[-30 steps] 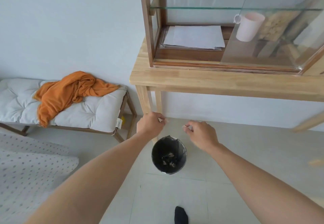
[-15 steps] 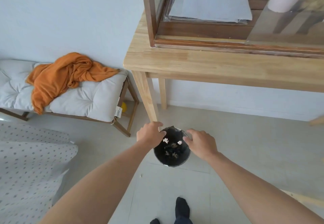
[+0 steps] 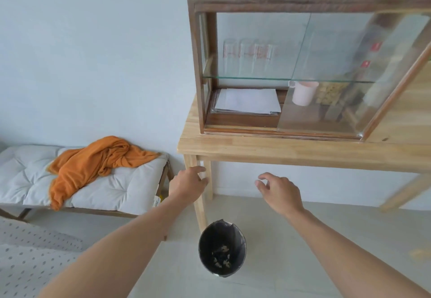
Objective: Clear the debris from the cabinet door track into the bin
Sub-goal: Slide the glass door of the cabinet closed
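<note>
While I watch from the head camera, the wooden table (image 3: 291,152) carries the glass-fronted cabinet (image 3: 291,69), its door track (image 3: 279,132) running along the bottom front; any debris there is too blurred for me to tell. Below, on the floor, the black bin (image 3: 222,248) holds pale scraps (image 3: 221,257). My left hand (image 3: 187,184) and right hand (image 3: 278,190) hover above it, fingers loosely spread, holding nothing.
</note>
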`<state>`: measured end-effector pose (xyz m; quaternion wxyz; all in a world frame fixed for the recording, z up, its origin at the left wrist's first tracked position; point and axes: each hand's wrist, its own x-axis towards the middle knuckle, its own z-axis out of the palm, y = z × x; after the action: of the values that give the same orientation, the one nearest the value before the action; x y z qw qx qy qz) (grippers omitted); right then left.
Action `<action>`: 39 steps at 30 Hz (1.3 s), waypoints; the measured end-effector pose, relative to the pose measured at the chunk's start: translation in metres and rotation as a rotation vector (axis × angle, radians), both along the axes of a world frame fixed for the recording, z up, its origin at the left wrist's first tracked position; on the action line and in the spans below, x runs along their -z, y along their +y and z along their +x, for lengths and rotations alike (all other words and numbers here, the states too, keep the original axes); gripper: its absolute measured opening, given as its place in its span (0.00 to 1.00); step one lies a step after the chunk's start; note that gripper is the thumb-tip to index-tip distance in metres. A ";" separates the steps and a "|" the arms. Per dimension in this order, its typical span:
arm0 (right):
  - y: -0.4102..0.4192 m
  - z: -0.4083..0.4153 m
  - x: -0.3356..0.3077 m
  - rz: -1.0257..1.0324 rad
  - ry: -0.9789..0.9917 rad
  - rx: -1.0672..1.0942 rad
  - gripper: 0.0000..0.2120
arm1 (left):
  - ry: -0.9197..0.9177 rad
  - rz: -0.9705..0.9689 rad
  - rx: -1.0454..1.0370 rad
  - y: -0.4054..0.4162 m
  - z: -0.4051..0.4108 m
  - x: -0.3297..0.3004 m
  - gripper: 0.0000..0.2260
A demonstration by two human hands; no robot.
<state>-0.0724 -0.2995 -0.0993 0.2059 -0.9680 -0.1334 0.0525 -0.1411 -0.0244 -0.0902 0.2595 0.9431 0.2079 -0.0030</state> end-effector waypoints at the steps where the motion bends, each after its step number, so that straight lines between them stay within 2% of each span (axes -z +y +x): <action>1: -0.004 0.003 -0.016 0.012 -0.029 0.016 0.16 | -0.034 0.001 -0.001 0.003 0.003 -0.014 0.18; 9: -0.031 0.041 -0.114 0.073 -0.280 0.104 0.13 | -0.214 0.007 0.028 0.021 0.042 -0.094 0.22; 11: -0.037 0.055 -0.127 0.094 -0.340 0.113 0.12 | -0.242 -0.007 0.026 0.022 0.056 -0.102 0.28; 14: -0.045 0.078 -0.144 0.135 -0.442 0.082 0.09 | -0.246 -0.076 0.030 0.020 0.076 -0.106 0.41; 16: -0.050 0.093 -0.150 0.119 -0.543 0.044 0.09 | -0.271 -0.112 0.069 0.017 0.087 -0.102 0.46; 18: -0.059 0.110 -0.150 0.015 -0.699 0.009 0.14 | -0.295 -0.136 0.087 0.014 0.097 -0.095 0.50; 20: -0.067 0.126 -0.151 -0.114 -0.822 -0.023 0.24 | -0.302 -0.164 0.072 0.010 0.103 -0.086 0.55; 24: -0.083 0.153 -0.154 -0.342 -0.903 -0.063 0.48 | -0.356 -0.203 0.049 0.006 0.107 -0.070 0.59; 27: -0.090 0.170 -0.156 -0.436 -0.944 -0.062 0.59 | -0.385 -0.214 0.031 0.010 0.110 -0.065 0.59; 33: -0.090 0.197 -0.160 -0.492 -1.013 -0.079 0.63 | -0.339 -0.223 0.053 0.017 0.115 -0.065 0.60; 39: -0.079 0.202 -0.159 -0.494 -1.033 -0.132 0.63 | -0.337 -0.248 0.051 0.020 0.116 -0.063 0.60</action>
<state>0.1299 -0.3781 0.0597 -0.1219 -0.8771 -0.2607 -0.3846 -0.0254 -0.0044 -0.0267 0.4046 0.8960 0.1355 0.1226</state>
